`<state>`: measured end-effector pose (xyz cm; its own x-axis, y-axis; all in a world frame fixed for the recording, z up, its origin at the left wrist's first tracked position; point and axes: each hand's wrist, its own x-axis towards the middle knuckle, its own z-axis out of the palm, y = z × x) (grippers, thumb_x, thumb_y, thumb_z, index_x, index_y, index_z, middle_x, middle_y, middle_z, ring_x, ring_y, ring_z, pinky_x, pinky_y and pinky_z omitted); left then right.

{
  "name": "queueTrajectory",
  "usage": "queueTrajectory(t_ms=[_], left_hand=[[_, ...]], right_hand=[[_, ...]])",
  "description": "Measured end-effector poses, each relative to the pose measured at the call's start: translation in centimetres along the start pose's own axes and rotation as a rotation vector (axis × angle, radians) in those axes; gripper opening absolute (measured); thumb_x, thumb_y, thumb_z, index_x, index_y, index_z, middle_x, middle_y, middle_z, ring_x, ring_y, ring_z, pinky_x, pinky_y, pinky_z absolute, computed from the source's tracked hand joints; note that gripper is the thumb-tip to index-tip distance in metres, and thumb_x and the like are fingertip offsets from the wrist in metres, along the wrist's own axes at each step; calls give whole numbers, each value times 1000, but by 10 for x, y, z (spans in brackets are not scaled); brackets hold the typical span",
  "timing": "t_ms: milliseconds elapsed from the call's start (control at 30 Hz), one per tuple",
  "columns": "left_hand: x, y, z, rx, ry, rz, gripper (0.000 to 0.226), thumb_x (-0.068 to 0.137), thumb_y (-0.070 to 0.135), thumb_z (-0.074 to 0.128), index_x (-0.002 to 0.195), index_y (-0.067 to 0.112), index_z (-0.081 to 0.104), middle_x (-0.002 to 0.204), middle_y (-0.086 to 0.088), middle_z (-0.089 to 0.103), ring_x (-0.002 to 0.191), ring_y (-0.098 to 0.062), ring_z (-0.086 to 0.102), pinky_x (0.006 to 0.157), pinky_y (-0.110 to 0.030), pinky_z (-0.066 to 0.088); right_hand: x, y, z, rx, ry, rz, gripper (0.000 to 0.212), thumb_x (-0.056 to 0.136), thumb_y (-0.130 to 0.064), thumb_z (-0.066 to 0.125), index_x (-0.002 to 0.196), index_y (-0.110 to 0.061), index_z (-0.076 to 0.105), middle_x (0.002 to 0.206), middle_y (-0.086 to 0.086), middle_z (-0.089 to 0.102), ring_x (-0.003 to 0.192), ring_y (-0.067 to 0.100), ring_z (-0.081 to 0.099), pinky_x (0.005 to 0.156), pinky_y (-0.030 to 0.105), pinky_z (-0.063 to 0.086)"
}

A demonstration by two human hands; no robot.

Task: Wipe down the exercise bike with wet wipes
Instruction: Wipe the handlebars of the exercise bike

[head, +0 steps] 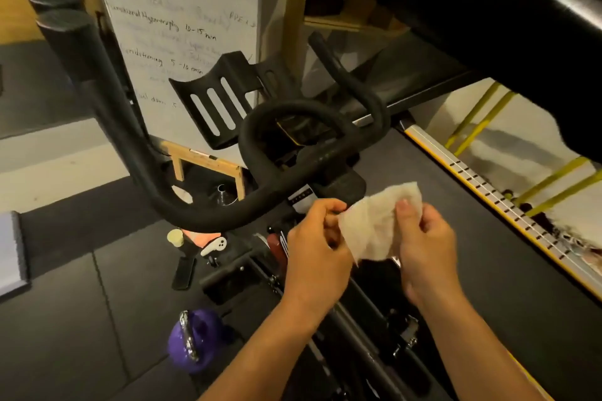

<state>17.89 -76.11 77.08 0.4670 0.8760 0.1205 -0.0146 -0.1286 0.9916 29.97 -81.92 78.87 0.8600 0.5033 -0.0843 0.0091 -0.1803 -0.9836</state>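
The exercise bike's black padded handlebar (202, 218) curves across the middle of the view, with a slotted black tablet holder (221, 101) behind it and the bike frame (358, 319) running down below my hands. A white wet wipe (374, 225) is stretched between both hands just in front of the handlebar's centre, not touching it. My left hand (316, 244) pinches the wipe's left edge. My right hand (426, 244) grips its right side with the thumb on top.
A purple kettlebell (195, 338) sits on the dark rubber floor at lower left of the bike. A whiteboard (176, 10) with handwriting stands behind. A treadmill belt (456, 205) with a yellow-edged rail (508, 215) runs along the right. A large black bar (488, 10) crosses overhead.
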Motion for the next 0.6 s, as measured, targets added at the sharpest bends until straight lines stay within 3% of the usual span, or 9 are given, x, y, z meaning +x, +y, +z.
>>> queueTrajectory(t_ms=[67, 167, 267, 367, 467, 533, 600], left_hand=[[9, 6, -9, 71, 75, 142, 29, 90, 7, 65, 101, 33, 58, 82, 11, 64, 76, -10, 68, 65, -23, 56], [31, 9, -23, 386, 254, 453, 14, 89, 5, 63, 101, 14, 64, 92, 3, 63, 82, -8, 60, 72, -20, 51], [58, 17, -32, 599, 187, 416, 16, 90, 14, 62, 106, 17, 61, 102, 6, 58, 92, -7, 53, 79, -23, 46], [77, 21, -27, 767, -6, 377, 27, 94, 24, 57, 121, 21, 54, 120, 9, 52, 106, -5, 49, 87, -23, 44], [98, 18, -9, 981, -236, 308, 51, 95, 34, 57, 140, 21, 39, 145, 2, 40, 130, -17, 42, 105, -35, 41], [116, 15, 1, 1149, -312, 262, 65, 91, 38, 61, 146, 21, 31, 150, -1, 35, 135, -24, 39, 110, -41, 39], [129, 14, 7, 1199, -312, 224, 68, 86, 39, 63, 144, 23, 31, 140, 2, 45, 120, -24, 53, 94, -44, 51]], right_hand=[[26, -26, 10, 23, 58, -139, 8, 95, -30, 57, 88, -28, 60, 92, 0, 66, 88, 19, 66, 76, 44, 58], [57, -41, 52, -211, -74, -383, 8, 93, -29, 58, 85, -27, 56, 79, -9, 59, 74, 8, 58, 65, 31, 51], [70, -20, 86, -496, -112, -432, 15, 95, -32, 48, 90, -18, 51, 79, 2, 61, 74, 22, 59, 64, 37, 47], [91, -15, 82, -324, -59, -344, 18, 90, -24, 52, 81, -9, 50, 72, 2, 55, 71, 26, 53, 61, 37, 42], [120, -3, 61, -235, -18, -191, 12, 88, -21, 56, 82, -11, 57, 75, 4, 59, 74, 26, 57, 63, 35, 48], [126, 10, 58, -65, -220, 29, 10, 92, -16, 56, 83, -15, 59, 70, 0, 62, 64, 19, 59, 45, 21, 46], [127, 19, 65, 194, -457, 290, 18, 96, -14, 53, 81, -19, 60, 57, -7, 64, 52, 10, 60, 39, 17, 43]])
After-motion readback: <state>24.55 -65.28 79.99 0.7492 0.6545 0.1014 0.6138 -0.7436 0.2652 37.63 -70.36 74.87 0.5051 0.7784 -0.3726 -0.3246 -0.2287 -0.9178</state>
